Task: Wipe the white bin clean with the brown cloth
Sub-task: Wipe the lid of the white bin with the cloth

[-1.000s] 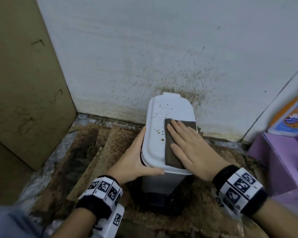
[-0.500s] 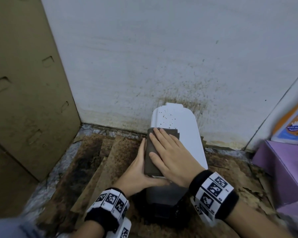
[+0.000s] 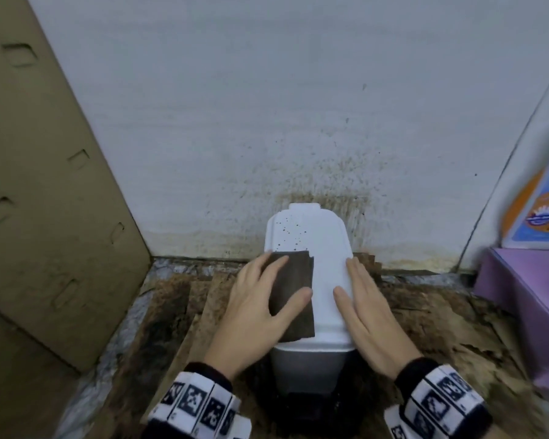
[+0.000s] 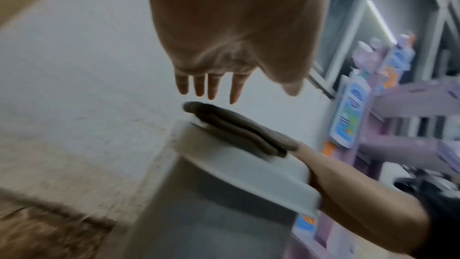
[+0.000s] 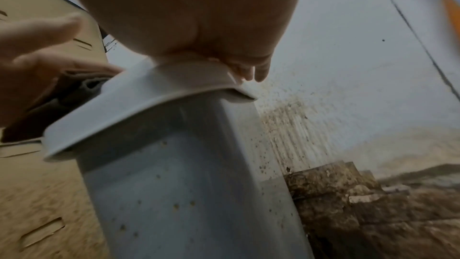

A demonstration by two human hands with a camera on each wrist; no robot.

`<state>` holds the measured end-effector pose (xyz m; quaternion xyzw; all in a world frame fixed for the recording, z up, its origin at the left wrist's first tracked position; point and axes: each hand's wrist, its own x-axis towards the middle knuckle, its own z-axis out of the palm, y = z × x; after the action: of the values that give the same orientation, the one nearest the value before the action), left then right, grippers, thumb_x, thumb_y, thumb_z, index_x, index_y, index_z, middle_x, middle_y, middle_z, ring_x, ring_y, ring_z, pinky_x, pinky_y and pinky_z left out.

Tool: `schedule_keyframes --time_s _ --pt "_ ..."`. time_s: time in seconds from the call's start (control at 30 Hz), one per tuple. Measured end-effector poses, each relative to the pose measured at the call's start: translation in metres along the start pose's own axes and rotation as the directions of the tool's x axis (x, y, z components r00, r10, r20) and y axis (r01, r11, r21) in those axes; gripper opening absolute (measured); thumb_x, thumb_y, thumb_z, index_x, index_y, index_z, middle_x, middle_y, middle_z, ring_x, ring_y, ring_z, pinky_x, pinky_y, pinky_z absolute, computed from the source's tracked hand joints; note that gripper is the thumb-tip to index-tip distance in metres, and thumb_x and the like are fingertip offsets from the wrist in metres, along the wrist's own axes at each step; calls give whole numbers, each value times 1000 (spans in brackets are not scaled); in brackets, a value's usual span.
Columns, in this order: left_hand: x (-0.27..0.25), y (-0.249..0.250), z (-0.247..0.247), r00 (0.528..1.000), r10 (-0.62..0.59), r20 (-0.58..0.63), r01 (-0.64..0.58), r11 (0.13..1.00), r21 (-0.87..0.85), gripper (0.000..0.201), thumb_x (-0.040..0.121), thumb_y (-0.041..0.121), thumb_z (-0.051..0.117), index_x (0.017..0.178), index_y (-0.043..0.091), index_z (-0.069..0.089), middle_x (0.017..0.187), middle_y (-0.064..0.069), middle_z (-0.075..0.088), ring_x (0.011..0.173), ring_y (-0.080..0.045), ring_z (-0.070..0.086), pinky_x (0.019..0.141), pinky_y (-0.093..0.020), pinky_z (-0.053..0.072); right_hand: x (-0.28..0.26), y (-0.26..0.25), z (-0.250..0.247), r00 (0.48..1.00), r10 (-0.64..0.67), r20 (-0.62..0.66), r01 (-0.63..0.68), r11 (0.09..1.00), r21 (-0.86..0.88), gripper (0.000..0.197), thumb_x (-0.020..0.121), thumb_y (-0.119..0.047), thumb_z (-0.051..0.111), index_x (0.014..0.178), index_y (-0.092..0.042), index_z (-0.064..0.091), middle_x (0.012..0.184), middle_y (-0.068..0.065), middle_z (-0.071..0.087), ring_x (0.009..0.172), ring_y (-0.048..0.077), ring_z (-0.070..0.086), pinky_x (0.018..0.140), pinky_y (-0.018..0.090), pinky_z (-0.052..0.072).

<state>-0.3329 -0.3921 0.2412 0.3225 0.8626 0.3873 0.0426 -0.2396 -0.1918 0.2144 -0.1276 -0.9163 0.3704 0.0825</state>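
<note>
The white bin (image 3: 325,248) stands on the floor against the wall, its lid closed, with brown specks (image 3: 293,236) on the lid's far part. A folded brown cloth (image 3: 293,274) lies on the lid's left half. My left hand (image 3: 260,289) is over the cloth with fingers straight; in the left wrist view the fingertips (image 4: 211,94) hover just above the cloth (image 4: 236,127). My right hand (image 3: 358,293) lies flat along the lid's right edge, thumb on top. The right wrist view shows the speckled bin side (image 5: 186,184).
A tall cardboard panel (image 3: 45,201) leans at the left. The wall (image 3: 298,122) behind the bin is splattered brown. Stained cardboard sheets (image 3: 178,312) cover the floor. At the right, a purple shelf (image 3: 526,296) holds an orange and blue bottle (image 3: 539,210).
The hands have swapped places. My right hand left the cloth and moved to the lid's right edge. My left hand let go of the bin's left side and moved over the cloth.
</note>
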Motion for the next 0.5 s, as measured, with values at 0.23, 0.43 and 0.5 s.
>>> schedule_keyframes --time_s 0.23,0.43,0.5 --pt "10 9 39 997 -20 69 1 962 273 59 106 51 4 161 33 -6 166 14 -21 151 -7 -31 127 -36 -10 -1 5 1 999 3 53 -6 999 53 67 103 -55 18 157 -35 -16 161 -28 -20 143 -18 -21 116 10 -9" --pt "24 10 22 991 -91 102 88 996 30 58 108 46 30 162 37 10 165 24 -20 154 2 -10 123 -20 3 3 6 2 998 -18 67 12 996 94 68 104 -54 19 156 -34 -20 158 -30 -28 140 -19 -27 119 15 -7" --pt "35 9 19 983 -95 155 81 992 97 63 108 43 32 163 31 3 166 21 -22 154 1 -8 119 -15 5 4 5 1 997 -26 69 19 995 100 67 105 -53 19 155 -35 -22 157 -31 -30 138 -20 -29 116 12 -9"
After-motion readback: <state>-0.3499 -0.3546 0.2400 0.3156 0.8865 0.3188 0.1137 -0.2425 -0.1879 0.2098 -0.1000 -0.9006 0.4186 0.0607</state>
